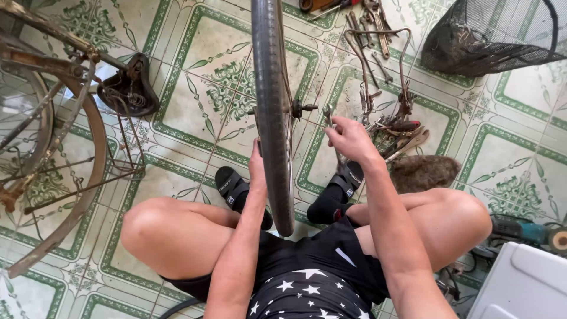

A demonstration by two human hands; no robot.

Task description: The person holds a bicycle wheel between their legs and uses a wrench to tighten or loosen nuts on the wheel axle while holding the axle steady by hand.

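A bicycle wheel (273,112) with a dark tyre stands upright between my knees, seen edge-on. My right hand (348,137) grips a metal wrench (328,113) that reaches towards the axle nut (302,108) on the wheel's right side. Behind the tyre on its left side, my left hand (256,162) is raised against the wheel; its fingers are hidden. I sit low with bare knees apart and black sandals (231,188) on the tiled floor.
A rusty bicycle frame with a mudguard (82,195) and upturned saddle (131,87) lies at left. Loose tools and bent rods (384,88) are scattered ahead on the right. A black mesh basket (490,35) sits top right, a power tool (522,231) and white box (522,283) bottom right.
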